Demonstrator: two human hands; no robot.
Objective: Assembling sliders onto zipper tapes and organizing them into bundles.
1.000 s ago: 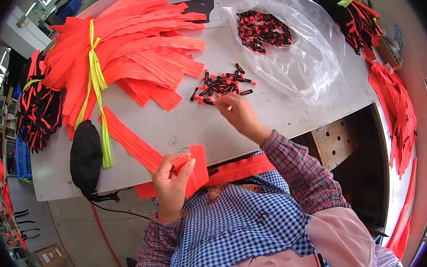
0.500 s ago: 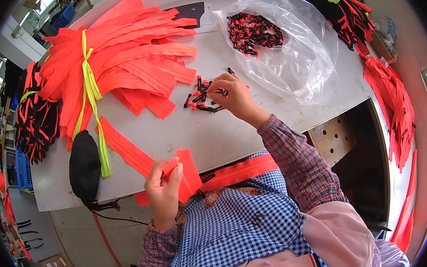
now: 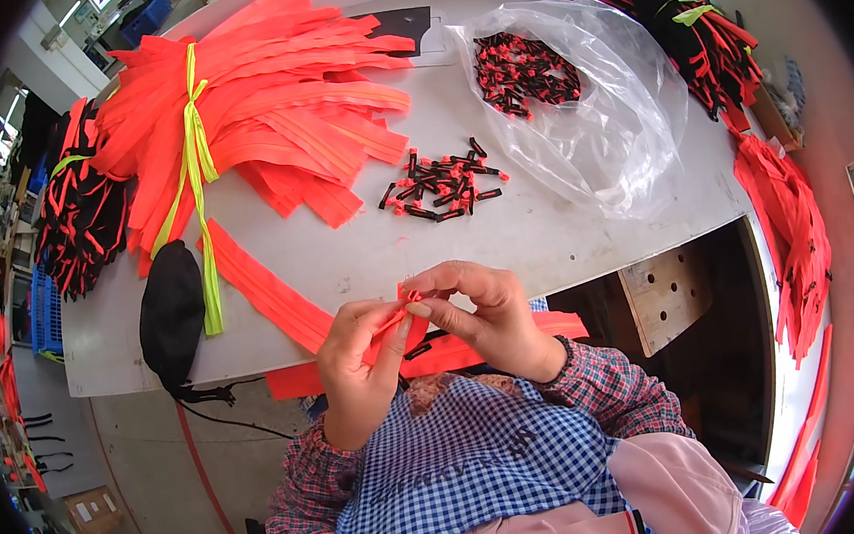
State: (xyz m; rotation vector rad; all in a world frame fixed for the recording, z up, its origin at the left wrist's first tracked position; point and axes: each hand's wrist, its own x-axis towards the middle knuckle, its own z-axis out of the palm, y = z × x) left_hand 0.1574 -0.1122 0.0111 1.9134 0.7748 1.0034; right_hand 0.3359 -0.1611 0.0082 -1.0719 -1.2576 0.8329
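Note:
My left hand (image 3: 362, 362) pinches the end of an orange-red zipper tape (image 3: 279, 301) at the table's near edge. Against that end, my right hand (image 3: 486, 313) closes thumb and finger on a small reddish piece, apparently a zipper slider (image 3: 411, 296); the fingers partly cover it. More orange-red tape lies across my lap (image 3: 542, 330), with a black slider pull (image 3: 418, 352) on it. Beyond my hands, a small pile of black and red zipper sliders (image 3: 446, 183) rests on the table.
A large bundle of orange-red zipper tapes (image 3: 264, 109), tied with a yellow-green strip (image 3: 194, 150), covers the left of the table (image 3: 275, 249). A black pouch (image 3: 172, 312) hangs over its edge. At the back right, a clear plastic bag (image 3: 616, 122) holds more sliders.
My right hand has come back from the slider pile to the tape end beside my left hand. The two hands now meet at the tape.

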